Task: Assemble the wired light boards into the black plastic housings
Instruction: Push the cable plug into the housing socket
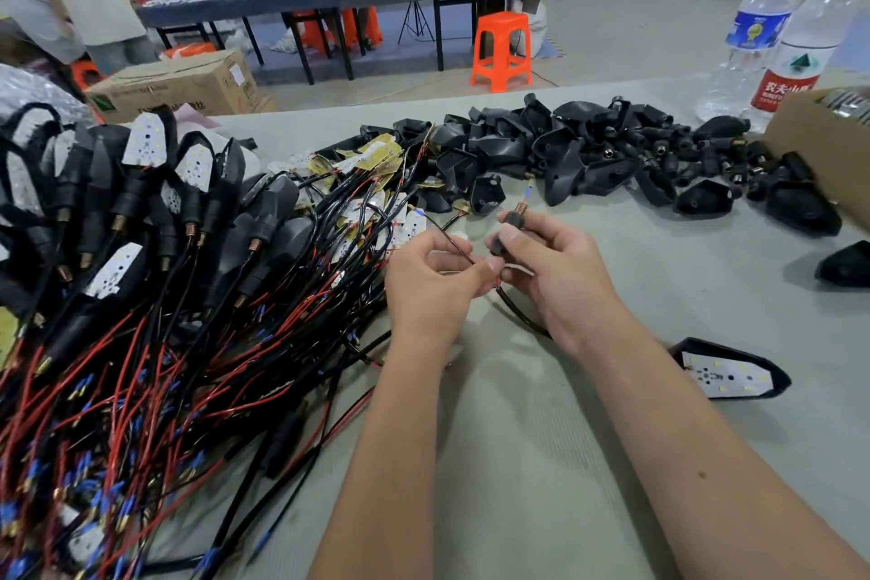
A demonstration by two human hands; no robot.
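Item: black stem piece, with a coppery threaded tip pointing away from you. Your right hand grips it, thumb and fingers curled round it, just above the grey table cover.

Item: thin red and black wires. Your left hand pinches them between thumb and fingertips, just left of the stem piece, the two hands nearly touching. A black sheathed cable curves out below the stem piece, under your right hand.

Item: heap of empty black plastic housings, beyond the stem piece and running off to its right.

Item: loose wired light boards, yellow and white faces mixed, beyond and left of the stem piece.

Item: finished units with red, black and blue-tipped leads, a large pile well left of the stem piece.

Item: one housing with a white board seated in it, lying face up, nearer you and right of the stem piece.

Item: two water bottles and a cardboard box, far right of the stem piece, past the housing heap.
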